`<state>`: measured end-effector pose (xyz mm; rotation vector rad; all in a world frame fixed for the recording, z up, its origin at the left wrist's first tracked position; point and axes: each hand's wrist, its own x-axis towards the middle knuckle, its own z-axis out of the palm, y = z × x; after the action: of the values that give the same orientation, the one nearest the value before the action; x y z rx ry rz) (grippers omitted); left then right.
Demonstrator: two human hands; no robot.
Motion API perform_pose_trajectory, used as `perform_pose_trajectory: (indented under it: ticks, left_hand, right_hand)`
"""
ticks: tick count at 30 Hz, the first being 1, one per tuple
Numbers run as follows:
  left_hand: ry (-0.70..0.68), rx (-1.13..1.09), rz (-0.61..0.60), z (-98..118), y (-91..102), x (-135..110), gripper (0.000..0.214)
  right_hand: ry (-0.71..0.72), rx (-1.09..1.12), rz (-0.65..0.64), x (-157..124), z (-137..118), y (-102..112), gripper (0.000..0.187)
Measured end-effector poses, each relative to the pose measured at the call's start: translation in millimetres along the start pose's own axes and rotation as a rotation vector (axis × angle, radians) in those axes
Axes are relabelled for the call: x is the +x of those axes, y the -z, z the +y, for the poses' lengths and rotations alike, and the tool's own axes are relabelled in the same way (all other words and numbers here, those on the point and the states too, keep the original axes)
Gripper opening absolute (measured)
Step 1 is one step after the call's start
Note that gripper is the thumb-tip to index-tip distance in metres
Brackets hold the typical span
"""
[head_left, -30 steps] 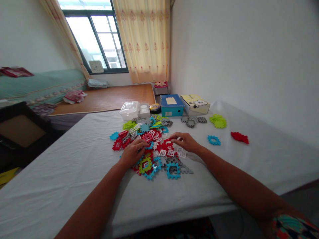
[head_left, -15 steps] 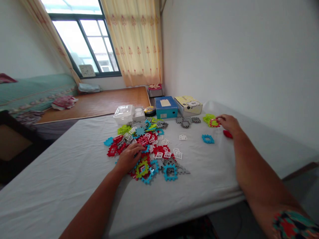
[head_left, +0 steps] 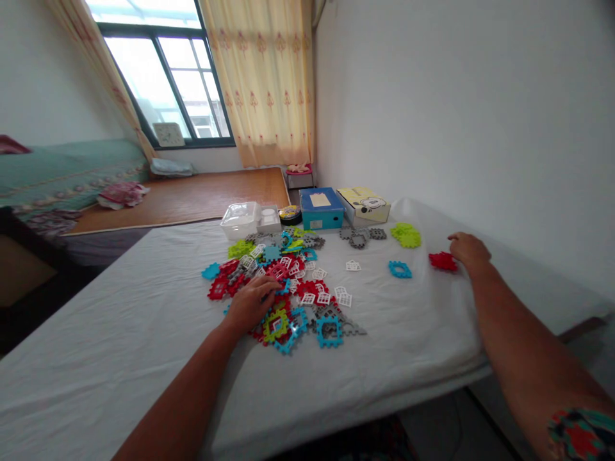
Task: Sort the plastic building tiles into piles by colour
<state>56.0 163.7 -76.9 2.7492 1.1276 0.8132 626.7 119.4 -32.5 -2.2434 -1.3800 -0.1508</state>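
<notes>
While left hand rests, right hand extends.

Daylight pours from the window, panes blown white! Softer, greyer light over the bench, faint shadow beside the left forearm, plastic pieces slightly soft, wide-angle stretch at the edges.

A white-clothed table is bearing a heap of toothed plastic building pieces. To its right, white window-lattice pieces, grey toothed pieces, a lime-green stack, a blue toothed frame and a red stack are lying apart. Along the far edge, a translucent container, a white box, a round tin, a blue carton and a yellow carton are standing.
</notes>
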Motion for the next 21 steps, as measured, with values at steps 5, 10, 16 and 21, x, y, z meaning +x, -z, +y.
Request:
perform_pose_trajectory:
  ticks: [5, 10, 16, 21]
  left_hand:
    - [0.025, -0.004, -0.003, 4.5, 0.8, 0.1, 0.024]
    - [0.04, -0.018, 0.002, 6.0, 2.6, 0.3, 0.025]
    - [0.049, -0.028, 0.005, 5.1, 2.9, -0.7, 0.024]
    - [0.025, -0.023, -0.017, 4.0, 0.8, -0.4, 0.023]
  right_hand:
    - [0.353, 0.064, -0.149, -7.5, -99.0, -27.1, 0.023]
    - [0.923, 0.344, -0.389, -82.5, -215.4, -56.9, 0.024]
    - [1.114, 0.302, -0.631, -121.8, -244.4, -81.6, 0.057]
    - [1.079, 0.436, -0.608, -124.8, -238.3, -96.2, 0.067]
